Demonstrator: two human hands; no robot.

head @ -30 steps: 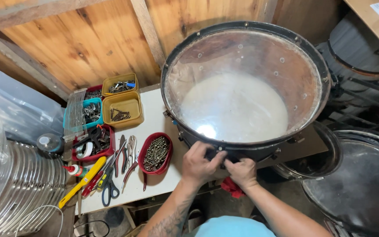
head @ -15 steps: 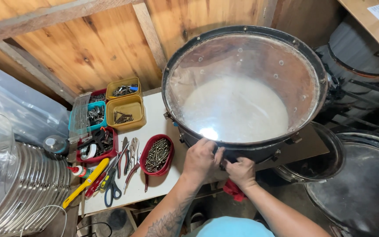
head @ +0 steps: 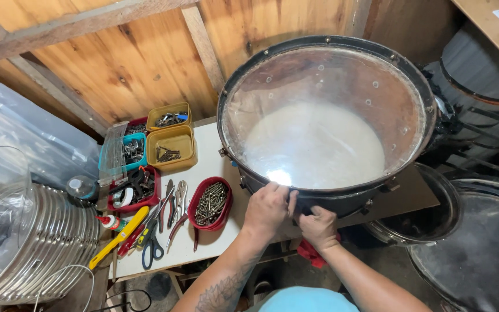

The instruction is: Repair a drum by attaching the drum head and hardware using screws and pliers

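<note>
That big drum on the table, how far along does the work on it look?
Done, it seems: a clear head and black hoop already sit on the drum. In hand: the left hand and right hand press together at the near rim, apparently at a fitting there; exactly what they grip is hidden. Left: I cannot tell how many fittings remain. The pliers and the red bowl of screws lie untouched.

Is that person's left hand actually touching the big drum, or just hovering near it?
Touching. The head view shows the left hand laid over the near black rim of the drum, fingers curled onto it with no gap. The right hand presses the shell just below.
</note>
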